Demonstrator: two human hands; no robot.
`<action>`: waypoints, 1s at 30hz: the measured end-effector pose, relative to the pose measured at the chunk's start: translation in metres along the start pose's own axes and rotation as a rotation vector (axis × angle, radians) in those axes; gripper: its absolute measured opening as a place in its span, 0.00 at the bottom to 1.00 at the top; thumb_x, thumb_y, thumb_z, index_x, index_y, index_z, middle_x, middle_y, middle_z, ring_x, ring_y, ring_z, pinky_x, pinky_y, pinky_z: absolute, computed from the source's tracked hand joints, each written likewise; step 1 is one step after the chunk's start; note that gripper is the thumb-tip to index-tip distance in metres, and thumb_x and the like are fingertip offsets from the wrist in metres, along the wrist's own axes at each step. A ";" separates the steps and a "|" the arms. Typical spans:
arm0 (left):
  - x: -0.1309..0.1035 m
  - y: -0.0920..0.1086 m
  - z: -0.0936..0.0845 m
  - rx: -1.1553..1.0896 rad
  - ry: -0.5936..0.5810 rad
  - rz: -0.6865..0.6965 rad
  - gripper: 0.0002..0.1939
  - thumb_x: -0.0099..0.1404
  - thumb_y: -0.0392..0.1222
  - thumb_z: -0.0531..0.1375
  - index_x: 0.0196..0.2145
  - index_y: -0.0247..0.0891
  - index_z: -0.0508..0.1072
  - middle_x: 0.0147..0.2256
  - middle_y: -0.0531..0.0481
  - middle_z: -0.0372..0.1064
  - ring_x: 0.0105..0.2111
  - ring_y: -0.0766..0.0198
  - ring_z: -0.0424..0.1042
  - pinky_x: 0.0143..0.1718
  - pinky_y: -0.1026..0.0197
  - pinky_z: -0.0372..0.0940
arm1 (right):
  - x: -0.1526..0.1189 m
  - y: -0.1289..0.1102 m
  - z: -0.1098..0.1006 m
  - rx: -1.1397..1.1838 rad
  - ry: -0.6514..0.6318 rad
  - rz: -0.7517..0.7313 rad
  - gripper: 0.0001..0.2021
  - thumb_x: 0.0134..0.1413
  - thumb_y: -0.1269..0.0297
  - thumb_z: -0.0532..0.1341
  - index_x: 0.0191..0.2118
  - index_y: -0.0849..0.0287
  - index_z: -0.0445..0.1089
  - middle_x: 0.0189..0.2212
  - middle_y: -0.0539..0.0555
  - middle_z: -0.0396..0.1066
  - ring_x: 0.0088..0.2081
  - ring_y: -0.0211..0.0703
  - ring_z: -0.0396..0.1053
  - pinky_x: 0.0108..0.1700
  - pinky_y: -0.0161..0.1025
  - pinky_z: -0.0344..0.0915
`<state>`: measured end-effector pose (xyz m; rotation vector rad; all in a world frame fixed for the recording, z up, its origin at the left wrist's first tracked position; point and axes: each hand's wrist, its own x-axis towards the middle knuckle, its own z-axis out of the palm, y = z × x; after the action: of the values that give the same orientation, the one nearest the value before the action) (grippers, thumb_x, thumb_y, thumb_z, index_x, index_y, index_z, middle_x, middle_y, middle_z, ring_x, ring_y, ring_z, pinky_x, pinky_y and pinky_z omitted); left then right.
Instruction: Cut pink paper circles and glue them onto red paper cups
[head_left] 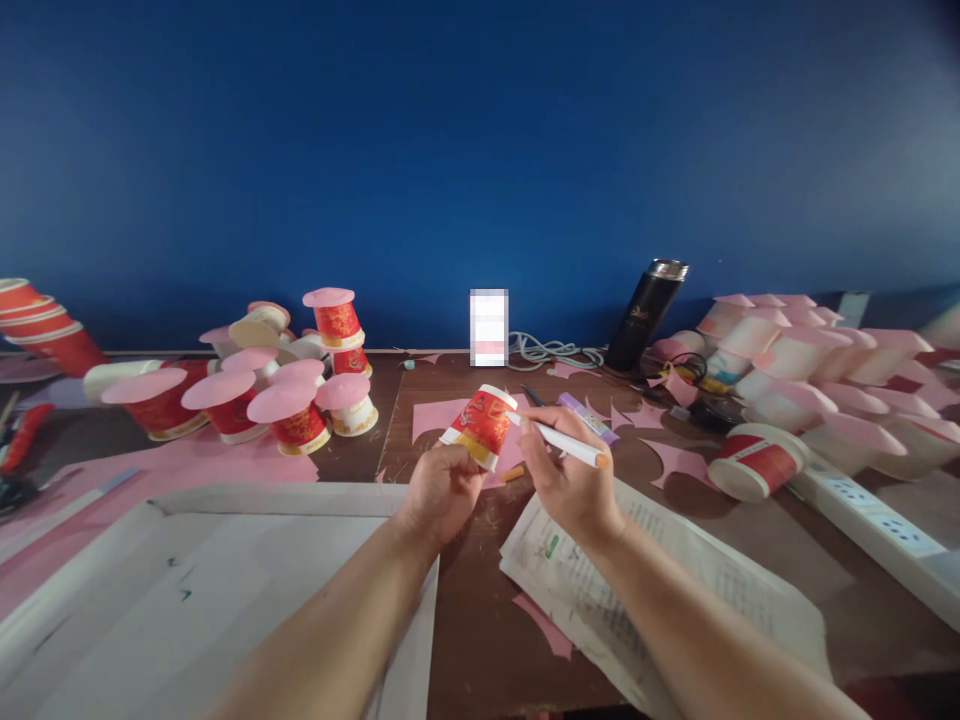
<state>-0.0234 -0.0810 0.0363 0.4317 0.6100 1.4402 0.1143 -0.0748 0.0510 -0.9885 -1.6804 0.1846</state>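
Nearest, two bare forearms [345, 610] are reaching over a white tray [225, 570] and printed sheets [577, 590]. The left hand [442, 490] is holding the red paper cup [480, 420] tilted, thumb and fingers closing on its lower part, above the brown table [480, 620]. The right hand [574, 480] is gripping a white pen [562, 440], its tip pointing at the cup; whether they are touching, I cannot tell. Pink-topped cups [300, 430] are standing at left.
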 end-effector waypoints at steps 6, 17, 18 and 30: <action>-0.002 -0.002 0.001 0.025 -0.036 0.012 0.12 0.37 0.24 0.53 0.21 0.35 0.67 0.25 0.53 0.66 0.33 0.64 0.67 0.44 0.60 0.61 | 0.000 0.001 0.000 0.013 0.011 0.016 0.06 0.57 0.67 0.59 0.40 0.57 0.70 0.32 0.51 0.73 0.31 0.37 0.70 0.36 0.33 0.65; 0.000 -0.001 0.002 0.038 -0.050 0.023 0.16 0.36 0.24 0.52 0.26 0.33 0.71 0.30 0.50 0.70 0.34 0.64 0.69 0.42 0.61 0.61 | 0.000 -0.001 0.000 -0.011 -0.011 0.009 0.03 0.56 0.67 0.59 0.36 0.56 0.70 0.28 0.49 0.71 0.26 0.35 0.67 0.31 0.32 0.64; 0.000 -0.001 0.003 0.036 -0.041 0.021 0.16 0.36 0.24 0.52 0.25 0.33 0.71 0.30 0.50 0.70 0.33 0.64 0.68 0.42 0.61 0.61 | 0.000 -0.001 0.000 -0.005 -0.014 0.009 0.03 0.56 0.67 0.59 0.36 0.56 0.70 0.27 0.48 0.70 0.26 0.34 0.66 0.30 0.32 0.63; 0.002 0.002 -0.003 -0.031 -0.022 -0.025 0.12 0.38 0.24 0.53 0.23 0.33 0.69 0.27 0.50 0.68 0.33 0.63 0.69 0.43 0.59 0.63 | 0.002 -0.003 0.000 0.189 0.033 0.124 0.09 0.58 0.63 0.57 0.42 0.57 0.71 0.29 0.50 0.71 0.25 0.35 0.67 0.29 0.34 0.65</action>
<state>-0.0268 -0.0792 0.0352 0.4138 0.5734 1.4173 0.1126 -0.0752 0.0541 -0.9480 -1.5412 0.4004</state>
